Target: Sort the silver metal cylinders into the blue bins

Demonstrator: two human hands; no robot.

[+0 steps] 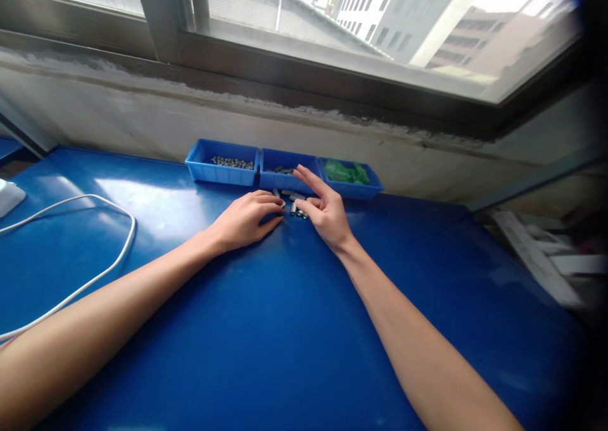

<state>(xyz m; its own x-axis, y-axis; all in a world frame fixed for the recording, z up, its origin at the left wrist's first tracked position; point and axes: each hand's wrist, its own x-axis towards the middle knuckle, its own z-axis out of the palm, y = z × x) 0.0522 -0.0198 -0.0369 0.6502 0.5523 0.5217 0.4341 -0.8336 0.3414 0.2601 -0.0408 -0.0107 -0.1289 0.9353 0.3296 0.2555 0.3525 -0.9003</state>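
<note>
Several small metal parts [294, 210] lie in a loose group on the blue table [285, 329], just in front of the bins. My left hand [251, 217] rests at the left side of this group, its fingers curved and apart from the thumb; a small part shows at its fingertips. From the right, my right hand [327, 214] reaches the group with thumb and a bent finger at the parts, while two fingers stretch up toward the middle bin [289, 180]. Whether a part is between its fingertips is too small to tell.
A left blue bin [221, 174] holds small metal pieces; the right bin [356, 190] holds green material. A white cable [126, 247] loops over the table's left side. Behind the bins stand a wall and window [285, 57].
</note>
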